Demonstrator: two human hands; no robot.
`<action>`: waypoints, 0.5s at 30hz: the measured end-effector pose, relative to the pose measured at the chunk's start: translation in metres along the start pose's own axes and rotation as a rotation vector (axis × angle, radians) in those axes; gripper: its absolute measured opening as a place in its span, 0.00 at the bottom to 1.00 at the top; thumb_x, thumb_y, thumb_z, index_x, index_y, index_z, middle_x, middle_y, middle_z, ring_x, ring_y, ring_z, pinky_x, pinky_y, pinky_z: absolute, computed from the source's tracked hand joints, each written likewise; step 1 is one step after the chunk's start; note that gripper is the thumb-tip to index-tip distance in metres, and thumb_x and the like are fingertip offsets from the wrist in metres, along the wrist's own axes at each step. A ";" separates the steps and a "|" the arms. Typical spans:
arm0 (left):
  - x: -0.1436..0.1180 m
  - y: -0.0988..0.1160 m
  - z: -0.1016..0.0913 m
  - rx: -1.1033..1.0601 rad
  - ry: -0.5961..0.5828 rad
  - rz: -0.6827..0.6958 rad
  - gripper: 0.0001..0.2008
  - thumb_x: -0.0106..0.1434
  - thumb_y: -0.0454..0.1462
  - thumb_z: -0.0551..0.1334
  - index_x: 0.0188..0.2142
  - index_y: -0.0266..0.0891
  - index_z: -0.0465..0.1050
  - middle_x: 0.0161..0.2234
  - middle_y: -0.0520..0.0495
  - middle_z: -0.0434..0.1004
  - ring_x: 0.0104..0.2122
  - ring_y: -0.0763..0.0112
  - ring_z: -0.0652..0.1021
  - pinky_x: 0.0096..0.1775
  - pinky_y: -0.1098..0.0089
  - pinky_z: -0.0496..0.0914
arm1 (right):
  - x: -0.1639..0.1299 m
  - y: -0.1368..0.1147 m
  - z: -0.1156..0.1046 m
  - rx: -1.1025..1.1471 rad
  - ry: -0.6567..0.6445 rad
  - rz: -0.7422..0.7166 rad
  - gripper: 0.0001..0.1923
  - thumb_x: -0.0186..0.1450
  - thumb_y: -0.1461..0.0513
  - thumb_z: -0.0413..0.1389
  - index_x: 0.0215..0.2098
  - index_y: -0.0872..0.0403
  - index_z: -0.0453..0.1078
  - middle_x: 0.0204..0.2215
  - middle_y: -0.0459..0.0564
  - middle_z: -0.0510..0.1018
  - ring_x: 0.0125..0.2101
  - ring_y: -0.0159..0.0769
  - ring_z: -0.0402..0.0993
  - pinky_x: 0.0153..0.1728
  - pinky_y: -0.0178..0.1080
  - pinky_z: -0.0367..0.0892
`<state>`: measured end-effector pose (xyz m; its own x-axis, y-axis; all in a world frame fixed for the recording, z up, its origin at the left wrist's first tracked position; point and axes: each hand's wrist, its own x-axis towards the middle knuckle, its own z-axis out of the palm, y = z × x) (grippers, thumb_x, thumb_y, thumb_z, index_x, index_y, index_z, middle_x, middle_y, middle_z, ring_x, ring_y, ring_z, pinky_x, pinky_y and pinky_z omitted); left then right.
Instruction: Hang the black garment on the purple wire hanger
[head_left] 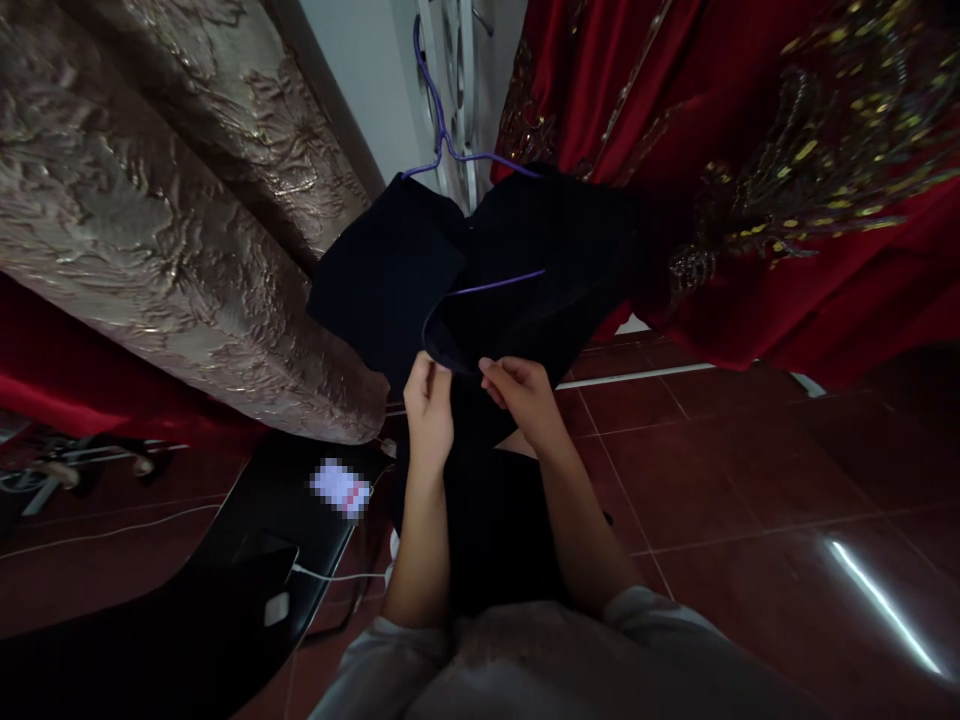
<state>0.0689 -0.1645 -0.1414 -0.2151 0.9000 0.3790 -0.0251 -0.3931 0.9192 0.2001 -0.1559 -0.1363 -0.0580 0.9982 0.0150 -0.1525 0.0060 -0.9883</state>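
A dark garment [390,265] hangs in front of me on a purple hanger [444,140]. The front of the garment falls partly open, and the hanger's lower purple bar shows through the gap. My left hand [429,395] pinches the edge of the cloth near its lower middle. A short way to the right, my right hand [519,385] pinches the same edge between thumb and fingers. Between the two hands the cloth sags slightly. Fine details such as buttons are too dark to make out.
A beige textured curtain-like cloth [187,230] hangs at the left. Red fabric with gold sequins [810,180] hangs at the right. A black seat-like surface [247,500] at lower left holds a blurred bright-screened item [341,487] and a white cable [337,576]. Red tiles [720,480] cover the floor.
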 end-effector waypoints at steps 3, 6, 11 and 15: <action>0.003 -0.007 -0.005 0.136 -0.177 -0.033 0.07 0.66 0.37 0.66 0.44 0.39 0.76 0.40 0.47 0.79 0.41 0.68 0.78 0.48 0.69 0.70 | 0.002 0.002 -0.002 0.008 -0.043 0.000 0.17 0.65 0.51 0.60 0.27 0.56 0.74 0.17 0.42 0.67 0.19 0.25 0.60 0.24 0.33 0.54; 0.001 -0.012 0.000 0.179 -0.176 0.032 0.09 0.67 0.36 0.65 0.46 0.38 0.77 0.41 0.45 0.81 0.44 0.66 0.79 0.50 0.68 0.70 | 0.003 0.003 -0.001 -0.003 -0.069 -0.017 0.16 0.64 0.52 0.60 0.26 0.56 0.74 0.16 0.42 0.68 0.19 0.24 0.60 0.24 0.33 0.55; 0.001 -0.026 0.013 0.123 -0.041 0.047 0.05 0.69 0.37 0.62 0.43 0.38 0.74 0.34 0.48 0.78 0.35 0.70 0.78 0.40 0.72 0.71 | 0.018 -0.018 0.007 0.003 -0.078 -0.068 0.16 0.64 0.55 0.59 0.23 0.56 0.74 0.12 0.41 0.65 0.16 0.23 0.58 0.22 0.32 0.54; 0.005 -0.050 0.021 0.220 -0.002 0.019 0.01 0.65 0.33 0.62 0.36 0.38 0.71 0.28 0.52 0.74 0.29 0.74 0.74 0.36 0.74 0.68 | 0.056 -0.079 0.012 0.131 0.062 -0.317 0.16 0.66 0.55 0.55 0.24 0.55 0.73 0.12 0.40 0.64 0.14 0.22 0.56 0.19 0.31 0.48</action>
<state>0.0892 -0.1359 -0.1836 -0.2114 0.8932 0.3967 0.1927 -0.3599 0.9129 0.1968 -0.1009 -0.0550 0.0721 0.9498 0.3046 -0.2790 0.3124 -0.9081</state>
